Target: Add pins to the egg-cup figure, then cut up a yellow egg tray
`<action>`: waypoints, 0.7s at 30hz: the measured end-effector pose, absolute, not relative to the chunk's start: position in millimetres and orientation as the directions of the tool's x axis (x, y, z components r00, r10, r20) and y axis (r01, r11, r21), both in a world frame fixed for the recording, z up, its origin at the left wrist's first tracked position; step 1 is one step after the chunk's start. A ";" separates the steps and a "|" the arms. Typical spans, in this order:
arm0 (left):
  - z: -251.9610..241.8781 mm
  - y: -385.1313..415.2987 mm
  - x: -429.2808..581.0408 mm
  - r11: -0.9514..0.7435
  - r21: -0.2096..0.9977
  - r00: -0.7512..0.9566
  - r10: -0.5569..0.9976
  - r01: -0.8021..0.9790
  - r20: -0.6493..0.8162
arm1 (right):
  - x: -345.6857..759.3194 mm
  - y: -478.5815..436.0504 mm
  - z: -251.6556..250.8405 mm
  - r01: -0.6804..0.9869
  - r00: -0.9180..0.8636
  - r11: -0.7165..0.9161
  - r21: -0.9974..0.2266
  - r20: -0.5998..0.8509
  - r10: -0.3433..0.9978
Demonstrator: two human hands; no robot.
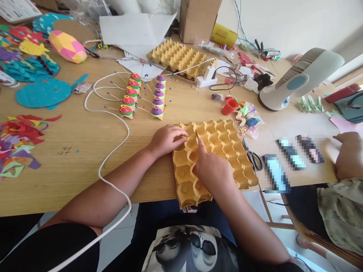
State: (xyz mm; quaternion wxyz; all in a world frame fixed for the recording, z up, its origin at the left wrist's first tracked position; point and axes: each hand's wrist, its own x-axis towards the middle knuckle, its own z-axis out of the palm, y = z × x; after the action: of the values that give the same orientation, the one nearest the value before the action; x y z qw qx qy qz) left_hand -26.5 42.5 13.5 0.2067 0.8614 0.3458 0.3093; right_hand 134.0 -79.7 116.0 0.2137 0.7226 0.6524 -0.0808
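A yellow cardboard egg tray (224, 151) lies at the table's front edge, overhanging it a little. My left hand (167, 140) grips its far left corner, thumb and fingers closed on the rim. My right hand (214, 172) is closed over the tray, index finger stretched along a thin knife (196, 134) whose tip touches the far left cups. The knife's handle is hidden under the palm. Beyond my left hand stand two painted egg-carton caterpillars, one red and green (129, 96), one purple (158, 96), with pins stuck in their sides.
Scissors (253, 156) lie right of the tray, near several blurred phones (276, 172). A white cable (113, 149) crosses the left side. Behind are another egg tray (177, 56), a power adapter (207, 80), a red cup (229, 107) and a fan (295, 81). Another person's arm (350, 155) rests at right.
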 end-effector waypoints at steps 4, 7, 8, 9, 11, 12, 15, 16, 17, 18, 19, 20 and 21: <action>11.9 42.7 -27.0 -0.678 0.563 0.564 0.723 0.472 0.398 | 134.4 -75.2 115.4 0.982 0.134 -0.066 0.180 -0.397 0.908; 11.1 42.1 -26.8 -0.680 0.559 0.554 0.724 0.474 0.411 | 136.9 -85.3 119.5 0.980 0.117 -0.044 0.192 -0.390 0.913; 11.1 42.0 -26.7 -0.683 0.559 0.555 0.721 0.470 0.415 | 137.6 -87.6 120.9 0.981 0.109 -0.037 0.190 -0.386 0.916; 11.3 42.0 -26.7 -0.686 0.560 0.558 0.718 0.465 0.416 | 138.0 -88.2 122.0 0.982 0.104 -0.032 0.187 -0.388 0.916; 12.0 42.2 -26.6 -0.689 0.562 0.564 0.713 0.458 0.415 | 138.0 -84.0 123.0 0.983 0.107 -0.036 0.180 -0.401 0.910; 12.4 42.3 -26.6 -0.689 0.562 0.565 0.713 0.457 0.415 | 137.6 -80.1 122.9 0.983 0.110 -0.040 0.177 -0.408 0.906; 13.4 41.8 -26.4 -0.685 0.565 0.560 0.717 0.460 0.414 | 136.4 -71.7 121.8 0.983 0.118 -0.049 0.176 -0.404 0.907; 13.6 41.5 -26.3 -0.684 0.565 0.557 0.719 0.461 0.416 | 136.4 -72.3 121.6 0.982 0.118 -0.048 0.181 -0.400 0.909; 13.7 41.1 -26.1 -0.683 0.565 0.555 0.720 0.463 0.416 | 136.7 -74.8 121.6 0.981 0.115 -0.040 0.190 -0.399 0.910; 13.7 40.8 -25.9 -0.680 0.566 0.552 0.723 0.466 0.416 | 137.2 -78.9 121.6 0.979 0.106 -0.027 0.200 -0.395 0.913; 13.6 40.6 -25.7 -0.678 0.566 0.549 0.726 0.469 0.414 | 138.0 -83.9 121.6 0.977 0.097 -0.014 0.211 -0.389 0.916; 13.4 40.6 -25.6 -0.676 0.567 0.548 0.727 0.470 0.413 | 138.7 -88.6 121.3 0.976 0.087 -0.001 0.219 -0.382 0.920; 13.1 40.9 -25.4 -0.676 0.568 0.548 0.727 0.470 0.413 | 139.4 -92.4 120.7 0.974 0.082 0.005 0.227 -0.373 0.924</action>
State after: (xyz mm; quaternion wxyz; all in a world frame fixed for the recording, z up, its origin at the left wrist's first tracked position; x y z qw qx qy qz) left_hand -25.4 40.9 13.1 0.1997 0.8567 0.3494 0.3227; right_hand 139.4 -92.4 120.7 0.2168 0.7030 0.6749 -0.0574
